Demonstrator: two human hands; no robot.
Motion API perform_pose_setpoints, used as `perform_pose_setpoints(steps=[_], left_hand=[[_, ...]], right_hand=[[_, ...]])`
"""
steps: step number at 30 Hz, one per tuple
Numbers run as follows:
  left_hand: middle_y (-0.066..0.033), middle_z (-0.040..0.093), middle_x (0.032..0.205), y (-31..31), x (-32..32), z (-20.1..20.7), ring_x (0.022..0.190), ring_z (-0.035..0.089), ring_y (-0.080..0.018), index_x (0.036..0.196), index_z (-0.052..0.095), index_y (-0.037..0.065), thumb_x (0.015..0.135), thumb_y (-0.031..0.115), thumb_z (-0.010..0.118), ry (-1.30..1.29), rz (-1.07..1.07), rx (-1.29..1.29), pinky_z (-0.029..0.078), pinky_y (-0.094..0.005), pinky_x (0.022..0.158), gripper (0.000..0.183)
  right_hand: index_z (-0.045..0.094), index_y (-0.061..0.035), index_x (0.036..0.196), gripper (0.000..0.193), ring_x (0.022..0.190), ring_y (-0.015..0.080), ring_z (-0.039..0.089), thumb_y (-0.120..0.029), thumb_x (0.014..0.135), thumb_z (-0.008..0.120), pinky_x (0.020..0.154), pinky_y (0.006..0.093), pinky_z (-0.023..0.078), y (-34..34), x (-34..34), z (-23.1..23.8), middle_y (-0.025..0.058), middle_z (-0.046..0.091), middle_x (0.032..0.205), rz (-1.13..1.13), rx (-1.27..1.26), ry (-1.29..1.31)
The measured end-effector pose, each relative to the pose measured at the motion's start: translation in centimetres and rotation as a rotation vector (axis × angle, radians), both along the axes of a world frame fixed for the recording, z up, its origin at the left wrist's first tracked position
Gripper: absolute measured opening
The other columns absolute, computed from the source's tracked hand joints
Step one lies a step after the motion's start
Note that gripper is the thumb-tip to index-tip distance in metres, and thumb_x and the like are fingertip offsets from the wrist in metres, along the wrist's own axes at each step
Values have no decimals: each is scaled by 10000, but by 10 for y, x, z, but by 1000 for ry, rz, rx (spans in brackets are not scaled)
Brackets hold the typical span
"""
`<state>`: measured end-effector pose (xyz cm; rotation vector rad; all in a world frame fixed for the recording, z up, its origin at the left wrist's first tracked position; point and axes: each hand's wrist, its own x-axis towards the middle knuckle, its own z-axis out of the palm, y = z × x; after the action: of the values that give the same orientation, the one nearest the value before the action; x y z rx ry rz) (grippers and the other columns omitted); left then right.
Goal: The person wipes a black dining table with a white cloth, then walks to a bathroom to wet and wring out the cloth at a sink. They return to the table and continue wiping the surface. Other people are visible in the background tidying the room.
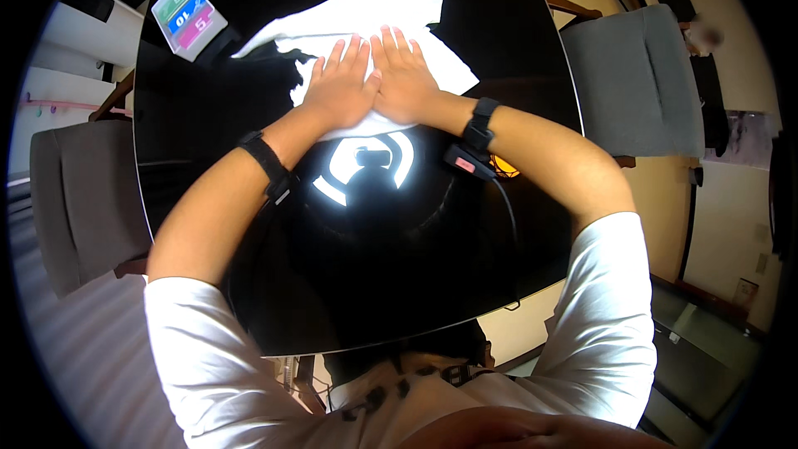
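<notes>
Both hands are laid flat, side by side and touching at the thumbs, on a white cloth (378, 21) spread over the far half of a glossy black table (208, 116). Left hand (339, 87) and right hand (406, 79) are seen with fingers stretched and released, palms pressed down, nothing being grasped. Dark bands are worn on both wrists. The cloth appears to be folded at least partly, since its near edge is doubled under the palms, while its far part and left corner lie looser and uneven; so the smoothing seems about midway, with further flattening or folding judged to remain. A colourful card (187, 15) is seen at the far left corner, and grey chairs (640, 75) are placed at both sides.
</notes>
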<state>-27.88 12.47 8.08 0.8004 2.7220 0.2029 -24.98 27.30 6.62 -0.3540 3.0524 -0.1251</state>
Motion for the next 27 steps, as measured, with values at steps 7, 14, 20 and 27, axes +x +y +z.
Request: perform_pose_setpoints(steps=[7, 14, 20, 27], left_hand=[[-78, 197, 1625, -6, -89, -14, 1509, 130, -250, 1553, 253, 140, 1022, 485, 239, 217, 164, 124, 81, -472, 1203, 634], [-63, 279, 1600, 14, -171, -12, 1498, 185, -231, 1518, 345, 137, 1003, 481, 318, 352, 260, 147, 125, -462, 1202, 620], [-56, 262, 1606, 33, -225, -15, 1496, 188, -234, 1516, 350, 141, 998, 490, 327, 399, 351, 142, 128, -470, 1202, 626], [-50, 235, 1617, 50, -273, -21, 1496, 184, -233, 1533, 315, 146, 1005, 509, 272, 406, 414, 75, 128, -485, 1194, 642]], right_hand=[[226, -17, 1529, 683, 1503, 353, 106, -419, 985, 317, 1213, 451, 76, -10, -107, -2, 220, 157, 1606, 20, 55, 122], [261, -9, 1515, 696, 1490, 350, 167, -363, 934, 405, 1213, 437, 115, 14, -205, 2, 224, 213, 1589, 159, 24, 216], [304, -27, 1506, 684, 1484, 313, 212, -406, 946, 408, 1213, 413, 131, 29, -268, 3, 195, 255, 1584, 219, -22, 242], [334, -55, 1499, 662, 1476, 285, 241, -413, 950, 426, 1209, 404, 155, 46, -324, 0, 180, 289, 1574, 286, -11, 261]])
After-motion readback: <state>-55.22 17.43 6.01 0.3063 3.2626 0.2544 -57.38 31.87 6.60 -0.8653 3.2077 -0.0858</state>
